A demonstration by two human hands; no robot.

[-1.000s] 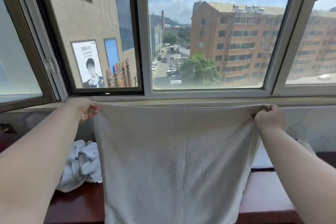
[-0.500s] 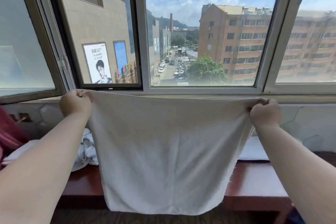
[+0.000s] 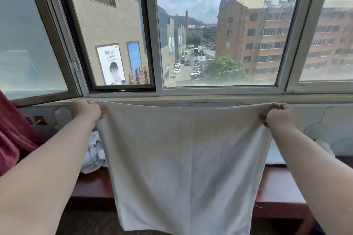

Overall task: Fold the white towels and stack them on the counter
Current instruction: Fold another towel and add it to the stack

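A white towel (image 3: 183,162) hangs spread flat in the air in front of me, above the dark red-brown counter (image 3: 277,192). My left hand (image 3: 87,109) grips its upper left corner and my right hand (image 3: 280,116) grips its upper right corner, arms stretched forward. The towel's lower edge hangs below the counter's front edge. A crumpled pile of white towels (image 3: 94,156) lies on the counter behind my left forearm. Part of a folded white towel (image 3: 275,155) shows on the counter to the right, mostly hidden by my right arm.
A wide window (image 3: 217,30) with grey frames stands right behind the counter, its sill (image 3: 191,99) at hand height. A dark red cloth (image 3: 13,135) hangs at the left edge. The cracked wall (image 3: 322,126) runs below the sill.
The towel has been lifted and pulled back, so its bottom edge now hangs clear in front of the counter. Both hands keep their grip on the top corners.
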